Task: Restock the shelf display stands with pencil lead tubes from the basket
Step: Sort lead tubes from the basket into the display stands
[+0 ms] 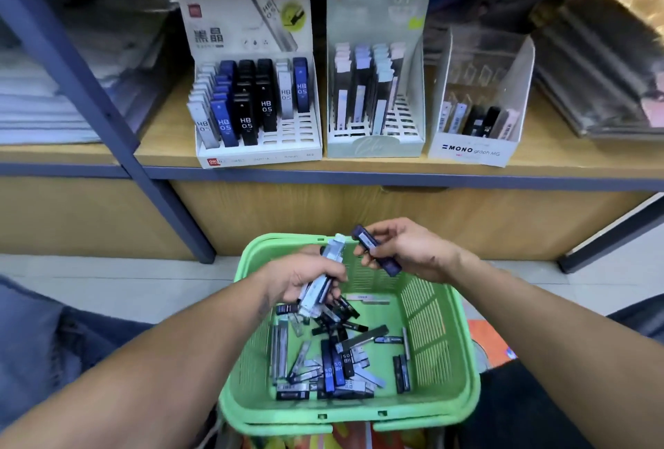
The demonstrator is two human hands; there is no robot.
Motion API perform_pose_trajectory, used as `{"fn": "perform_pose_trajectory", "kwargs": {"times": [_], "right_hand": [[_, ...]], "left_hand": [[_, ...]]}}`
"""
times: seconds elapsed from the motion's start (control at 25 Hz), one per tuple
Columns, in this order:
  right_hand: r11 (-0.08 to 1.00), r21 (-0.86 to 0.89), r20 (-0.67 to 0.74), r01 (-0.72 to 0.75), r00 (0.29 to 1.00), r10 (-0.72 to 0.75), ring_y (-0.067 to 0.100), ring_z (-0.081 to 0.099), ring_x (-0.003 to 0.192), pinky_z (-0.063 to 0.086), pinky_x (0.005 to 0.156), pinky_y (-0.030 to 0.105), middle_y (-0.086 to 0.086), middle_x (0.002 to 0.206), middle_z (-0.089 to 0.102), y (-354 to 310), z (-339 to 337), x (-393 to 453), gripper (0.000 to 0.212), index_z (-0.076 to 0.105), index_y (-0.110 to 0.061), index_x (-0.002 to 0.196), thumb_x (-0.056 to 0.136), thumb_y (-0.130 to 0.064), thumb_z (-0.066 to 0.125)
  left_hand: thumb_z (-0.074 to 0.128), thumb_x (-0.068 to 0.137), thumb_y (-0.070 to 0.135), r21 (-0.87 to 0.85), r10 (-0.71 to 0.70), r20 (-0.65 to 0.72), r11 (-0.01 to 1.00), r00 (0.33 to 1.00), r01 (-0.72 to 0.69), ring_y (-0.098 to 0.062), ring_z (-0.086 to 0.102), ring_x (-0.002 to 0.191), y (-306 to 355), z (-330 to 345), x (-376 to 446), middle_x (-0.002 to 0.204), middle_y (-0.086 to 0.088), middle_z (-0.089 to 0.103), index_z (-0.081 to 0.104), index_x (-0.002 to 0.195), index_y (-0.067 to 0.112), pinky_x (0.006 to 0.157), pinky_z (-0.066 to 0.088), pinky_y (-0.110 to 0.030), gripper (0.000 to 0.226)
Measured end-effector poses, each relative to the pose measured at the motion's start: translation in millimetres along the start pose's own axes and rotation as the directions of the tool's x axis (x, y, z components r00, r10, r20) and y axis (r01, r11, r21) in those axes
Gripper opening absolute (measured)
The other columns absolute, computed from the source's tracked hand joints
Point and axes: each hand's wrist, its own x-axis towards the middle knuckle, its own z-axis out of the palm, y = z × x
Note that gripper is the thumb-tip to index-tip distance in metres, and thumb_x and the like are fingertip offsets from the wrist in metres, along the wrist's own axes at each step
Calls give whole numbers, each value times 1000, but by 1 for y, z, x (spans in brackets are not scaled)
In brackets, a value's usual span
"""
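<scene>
Here, a single dark blue tube (pixel 375 250) is pinched in the right hand (pixel 406 251), fingers curled round its middle, above the far rim of the green basket (pixel 463 369). A small bundle of pale and dark tubes (pixel 321 281) is gripped in the left hand (pixel 305 278), fingers wrapped round the lower half, upper ends left free. Both hands are held over the basket's far half.

More loose tubes (pixel 330 366) are seen scattered flat on the basket floor, heaped toward its near left corner.

On the wooden shelf (pixel 165 136) beyond, three stands are set along the front edge: the left stand (pixel 258 154) with its right-hand slots bare, the middle stand (pixel 373 147) partly filled, the right stand (pixel 474 152) holding one short row.

The tubes are judged light, rigid and smooth-sided, likely to slip from a loose bundle. A pinch across the flat sides near mid-length would seem best, the lower end left clear for the slot. Caps might be loosened if squeezed.
</scene>
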Motion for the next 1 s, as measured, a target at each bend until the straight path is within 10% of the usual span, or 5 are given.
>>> {"fn": "perform_pose_trajectory", "kwargs": {"times": [0.24,0.64,1.0], "right_hand": [[993,-84,30,85,996,-82,21,68,65,54,54,22,20,87,70,-73,-25,-28,38,64,-7,130,92,-8,68],[960,-72,-41,271,961,-274,27,75,81,62,78,25,25,93,73,-159,-29,-42,19,65,6,109,91,12,61],[682,-550,-227,482,700,-677,20,75,69,60,62,22,12,84,73,-244,24,1,16,66,-13,93,91,3,69]], "left_hand": [[71,83,-7,29,221,-74,975,973,-219,-17,57,46,83,2,-36,64,-12,64,59,90,2,46,50,-26,16],[77,81,-4,180,438,-275,898,856,-401,-16,60,44,187,7,-88,78,-23,74,65,106,-6,43,50,-24,28],[72,73,-12,229,466,-435,885,770,-405,-20,59,43,230,-47,-117,70,-22,71,62,100,-7,44,51,-27,29]]}}
